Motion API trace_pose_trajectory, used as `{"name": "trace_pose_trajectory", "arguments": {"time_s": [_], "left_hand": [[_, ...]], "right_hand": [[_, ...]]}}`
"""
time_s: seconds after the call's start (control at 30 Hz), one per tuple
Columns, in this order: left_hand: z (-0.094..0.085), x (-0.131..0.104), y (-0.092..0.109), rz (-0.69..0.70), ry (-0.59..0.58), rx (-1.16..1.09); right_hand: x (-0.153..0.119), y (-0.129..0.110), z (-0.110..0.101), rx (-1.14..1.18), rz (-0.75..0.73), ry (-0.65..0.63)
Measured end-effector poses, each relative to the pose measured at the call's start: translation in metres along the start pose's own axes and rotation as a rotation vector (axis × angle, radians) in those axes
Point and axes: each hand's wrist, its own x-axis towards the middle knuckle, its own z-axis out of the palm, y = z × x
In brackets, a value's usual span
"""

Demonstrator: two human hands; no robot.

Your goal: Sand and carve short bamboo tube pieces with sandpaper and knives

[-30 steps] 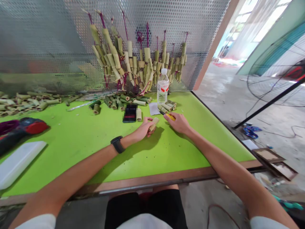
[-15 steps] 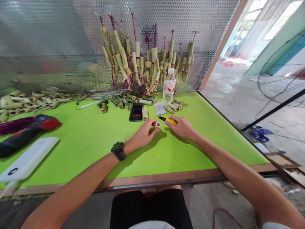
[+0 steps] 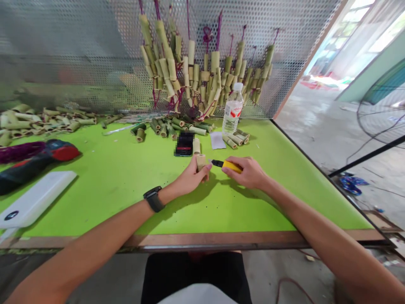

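Note:
My left hand [image 3: 189, 176] is closed around a short, pale bamboo tube [image 3: 201, 161], held upright above the table with its open end up. In my right hand [image 3: 248, 171] is a yellow and black utility knife [image 3: 232, 166], its blade pointing left toward the tube. A small gap seems to lie between blade and bamboo; whether they touch is hard to tell. Just behind the held tube stands another pale bamboo tube [image 3: 196, 146], beside a dark phone [image 3: 184, 144]. A sheet of whitish paper [image 3: 218, 140] lies behind the knife.
Cut bamboo pieces [image 3: 236, 139] lie by a water bottle [image 3: 233, 110]. Several green tubes [image 3: 164, 128] and a pale heap [image 3: 41, 120] line the back. Strung bamboo [image 3: 215, 63] hangs on the mesh panel [image 3: 95, 42]. A power tool [image 3: 41, 162] and white power bank [image 3: 36, 198] lie left.
The bamboo tube in my left hand has been tipped, so more of its side shows. My right hand has turned the knife more level, its blade toward the tube. The camera view has shifted.

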Motion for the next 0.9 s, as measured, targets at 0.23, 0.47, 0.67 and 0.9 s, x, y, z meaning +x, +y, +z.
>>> {"name": "trace_pose_trajectory", "arguments": {"time_s": [0.23,0.47,0.67,0.9], "left_hand": [[0.0,-0.005,0.009,-0.062,0.062,-0.082],[-0.003,-0.003,0.007,-0.07,0.003,-0.079],[-0.005,-0.003,0.01,0.067,0.056,0.087],[-0.008,-0.005,0.015,0.03,0.007,0.315]], "right_hand": [[0.0,-0.003,0.001,-0.042,-0.012,-0.052],[-0.001,-0.005,0.0,-0.044,-0.005,-0.064],[-0.002,-0.006,-0.003,-0.058,-0.023,-0.094],[-0.003,-0.006,-0.008,-0.1,-0.055,-0.088]]}}
